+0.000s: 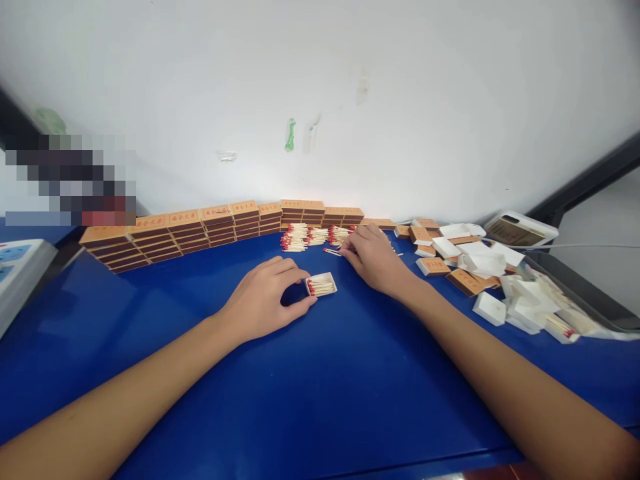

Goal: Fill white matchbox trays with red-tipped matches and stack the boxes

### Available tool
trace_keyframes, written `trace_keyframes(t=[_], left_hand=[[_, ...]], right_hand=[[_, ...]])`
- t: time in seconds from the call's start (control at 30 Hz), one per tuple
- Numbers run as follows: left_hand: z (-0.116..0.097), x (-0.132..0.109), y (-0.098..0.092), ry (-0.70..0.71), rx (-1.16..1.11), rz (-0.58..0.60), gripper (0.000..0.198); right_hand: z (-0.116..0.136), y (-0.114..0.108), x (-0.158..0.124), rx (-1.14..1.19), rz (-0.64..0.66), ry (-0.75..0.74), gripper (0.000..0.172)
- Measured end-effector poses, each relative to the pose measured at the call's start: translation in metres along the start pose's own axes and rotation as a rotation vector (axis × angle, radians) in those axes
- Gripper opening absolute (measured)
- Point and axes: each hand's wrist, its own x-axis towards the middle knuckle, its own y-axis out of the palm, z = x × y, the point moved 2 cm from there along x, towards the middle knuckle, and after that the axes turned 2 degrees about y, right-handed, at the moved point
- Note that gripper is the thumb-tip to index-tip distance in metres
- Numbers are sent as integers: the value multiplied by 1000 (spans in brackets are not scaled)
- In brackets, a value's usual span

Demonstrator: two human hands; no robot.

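Note:
My left hand (267, 297) steadies a small white matchbox tray (334, 287), thumb at its near side and forefinger at its far left corner. Inside the tray lie several red-headed matches (321, 287), heads to the left. Farther back, my right hand (373, 257) is closed in a pinch low over the blue table, at the tail end of a loose match (332, 252). Piles of loose matches (295, 238) lie just behind and left of its fingers; part of them is hidden by this hand.
Stacked orange matchboxes (195, 230) line the wall from the left to the middle. On the right lie scattered matchbox covers (433, 267), white trays (490, 308) and torn paper (480, 258). Behind them are a white-edged device (520, 230) and a dark bin (585, 293).

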Motion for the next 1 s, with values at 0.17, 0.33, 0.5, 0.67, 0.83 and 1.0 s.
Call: trace_keyframes(t=[0.17, 0.33, 0.5, 0.67, 0.83, 1.0], left_hand=[[0, 0, 1, 0, -1, -2, 23], [-1, -1, 0, -1, 3, 0, 22], [-1, 0, -1, -2, 3, 1, 21], [-1, 0, 0, 2, -2, -4, 22], [-1, 0, 0, 6, 0, 1, 22], [-1, 0, -1, -4, -1, 5, 22]], right_hand=[[6, -3, -1, 44, -6, 11, 23], [7, 2, -1, 72, -14, -2, 16], [12, -10, 0, 125, -10, -37, 15], [37, -41, -8, 327, 93, -133, 17], [59, -50, -14, 346, 206, -189, 16], [38, -40, -8, 332, 113, -125, 18]])
